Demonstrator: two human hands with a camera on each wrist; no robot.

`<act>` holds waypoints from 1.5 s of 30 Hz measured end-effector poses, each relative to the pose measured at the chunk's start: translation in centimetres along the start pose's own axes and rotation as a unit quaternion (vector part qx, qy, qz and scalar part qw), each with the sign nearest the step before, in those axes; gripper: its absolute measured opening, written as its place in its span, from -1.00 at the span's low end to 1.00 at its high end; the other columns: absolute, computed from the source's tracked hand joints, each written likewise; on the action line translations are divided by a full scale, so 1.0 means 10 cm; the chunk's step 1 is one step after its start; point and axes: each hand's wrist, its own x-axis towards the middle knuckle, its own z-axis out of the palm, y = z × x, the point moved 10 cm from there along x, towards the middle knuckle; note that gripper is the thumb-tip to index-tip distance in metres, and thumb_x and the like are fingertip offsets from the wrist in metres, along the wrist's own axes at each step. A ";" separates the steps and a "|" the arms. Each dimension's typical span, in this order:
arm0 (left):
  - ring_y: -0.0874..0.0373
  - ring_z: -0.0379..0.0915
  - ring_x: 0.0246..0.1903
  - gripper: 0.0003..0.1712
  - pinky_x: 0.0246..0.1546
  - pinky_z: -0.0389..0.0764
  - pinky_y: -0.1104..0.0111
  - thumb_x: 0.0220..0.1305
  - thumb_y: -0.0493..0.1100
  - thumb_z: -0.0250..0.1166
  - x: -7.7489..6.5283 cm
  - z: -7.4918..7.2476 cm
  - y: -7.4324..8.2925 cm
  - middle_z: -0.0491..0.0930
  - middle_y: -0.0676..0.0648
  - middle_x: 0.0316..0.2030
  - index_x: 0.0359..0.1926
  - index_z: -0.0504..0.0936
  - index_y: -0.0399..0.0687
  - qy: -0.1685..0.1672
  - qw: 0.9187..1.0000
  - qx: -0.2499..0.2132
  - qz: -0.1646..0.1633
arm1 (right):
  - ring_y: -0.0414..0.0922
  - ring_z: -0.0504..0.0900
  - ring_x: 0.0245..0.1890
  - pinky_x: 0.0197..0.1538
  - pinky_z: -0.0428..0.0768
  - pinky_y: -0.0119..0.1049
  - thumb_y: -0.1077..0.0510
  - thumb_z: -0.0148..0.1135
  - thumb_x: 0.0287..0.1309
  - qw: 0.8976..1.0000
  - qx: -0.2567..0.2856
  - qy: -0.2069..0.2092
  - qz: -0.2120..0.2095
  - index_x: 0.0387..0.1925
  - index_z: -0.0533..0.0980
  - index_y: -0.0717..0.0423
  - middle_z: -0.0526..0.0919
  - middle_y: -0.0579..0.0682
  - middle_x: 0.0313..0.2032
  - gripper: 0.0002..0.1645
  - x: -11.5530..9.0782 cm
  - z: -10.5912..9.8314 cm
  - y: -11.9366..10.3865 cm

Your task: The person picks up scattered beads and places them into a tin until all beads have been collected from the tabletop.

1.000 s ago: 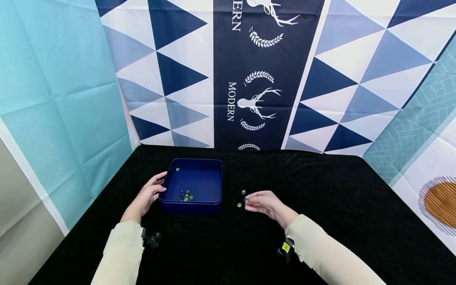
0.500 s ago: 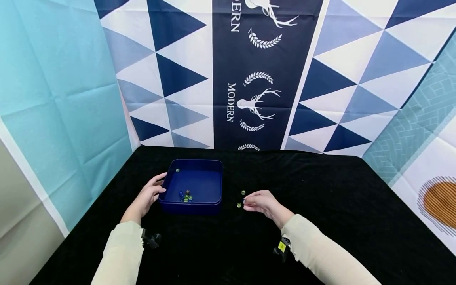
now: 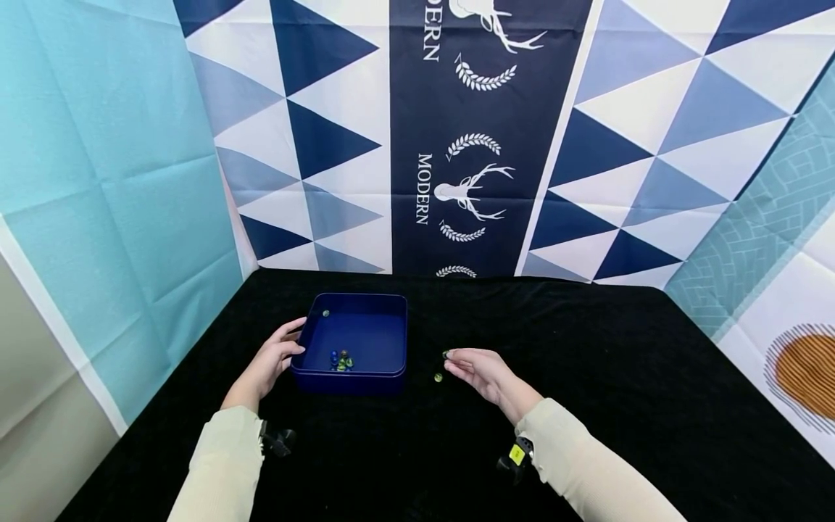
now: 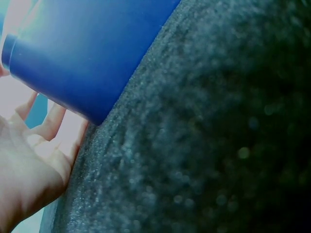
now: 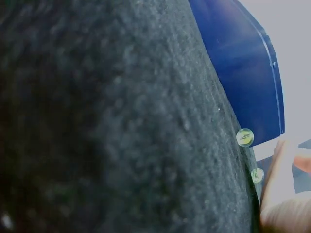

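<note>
A dark blue square box [image 3: 355, 330] stands on black cloth, several glass marbles [image 3: 341, 361] clustered near its front wall. Another marble [image 3: 326, 313] lies in its far left corner. My left hand [image 3: 264, 366] rests against the box's left side, its fingers [image 4: 51, 124] along the outer wall. To the right of the box, my right hand [image 3: 483, 371] has its fingers curled; a blue marble seen earlier at its fingertips is now hidden, apparently inside it. Those fingertips meet a clear marble [image 5: 257, 175] on the cloth. Closer to the box lies a yellow-green marble [image 3: 438, 378].
Black cloth [image 3: 574, 348] covers the table. Patterned fabric [image 3: 466, 181] hangs along the back edge, and a turquoise sheet [image 3: 117, 167] hangs at the left. Each wrist carries a small dark camera.
My right fingertips have moved slightly away from me, from the blue marble's spot to the clear one. The blue marble has gone from view. My left hand and the box have stayed put.
</note>
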 end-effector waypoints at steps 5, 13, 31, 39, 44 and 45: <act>-0.12 0.11 0.20 -0.27 0.09 0.28 0.21 0.26 -0.35 -0.03 -0.01 0.01 0.01 0.00 -0.31 0.34 0.43 0.00 -0.10 -0.002 1.000 -0.001 -0.001 | -0.15 0.63 -0.38 -0.16 0.55 -0.39 0.51 0.03 0.11 0.999 0.045 0.002 -0.014 -0.39 0.53 0.36 0.63 0.08 -0.42 -0.85 0.01 0.02 -0.05; -0.13 0.10 0.20 -0.27 0.15 0.20 0.12 0.25 -0.34 -0.02 -0.01 0.01 0.03 0.00 -0.32 0.34 0.43 0.00 -0.10 0.001 1.000 -0.002 -0.002 | -0.16 0.63 -0.38 -0.16 0.55 -0.36 0.49 0.08 0.10 0.998 0.027 0.013 -0.047 -0.24 0.49 0.45 0.63 0.11 -0.35 -0.84 0.05 0.09 -0.20; -0.14 0.12 0.19 -0.27 0.13 0.23 0.13 0.24 -0.35 -0.02 -0.01 0.01 0.01 0.00 -0.31 0.33 0.43 0.01 -0.11 0.002 1.000 0.003 -0.003 | -0.15 0.63 -0.45 -0.20 0.57 -0.33 0.50 0.11 0.06 0.997 -0.007 0.000 -0.075 -0.32 0.53 0.43 0.62 0.10 -0.43 -0.87 0.11 0.67 -0.46; -0.14 0.12 0.20 -0.28 0.13 0.24 0.14 0.24 -0.34 -0.02 -0.02 0.02 0.00 0.00 -0.31 0.33 0.42 0.03 -0.09 0.003 1.000 0.009 -0.003 | -0.14 0.62 -0.45 -0.21 0.58 -0.30 0.51 0.12 0.05 0.997 -0.002 -0.010 -0.075 -0.20 0.49 0.56 0.63 0.18 -0.39 -0.77 0.13 0.90 -0.49; -0.14 0.11 0.20 -0.28 0.09 0.27 0.18 0.26 -0.34 -0.04 -0.02 0.02 0.01 0.00 -0.31 0.33 0.43 0.02 -0.09 0.001 1.000 0.007 0.002 | -0.14 0.62 -0.45 -0.21 0.58 -0.30 0.49 0.13 0.05 0.997 -0.001 -0.012 -0.072 -0.15 0.48 0.58 0.63 0.21 -0.36 -0.72 0.15 1.04 -0.48; -0.14 0.11 0.20 -0.29 0.08 0.27 0.20 0.26 -0.35 -0.04 -0.02 0.01 0.02 0.00 -0.31 0.33 0.43 0.01 -0.09 0.001 1.000 0.006 0.002 | -0.14 0.62 -0.45 -0.21 0.58 -0.31 0.49 0.13 0.05 0.998 -0.001 -0.012 -0.068 -0.12 0.46 0.59 0.62 0.22 -0.34 -0.70 0.15 1.06 -0.47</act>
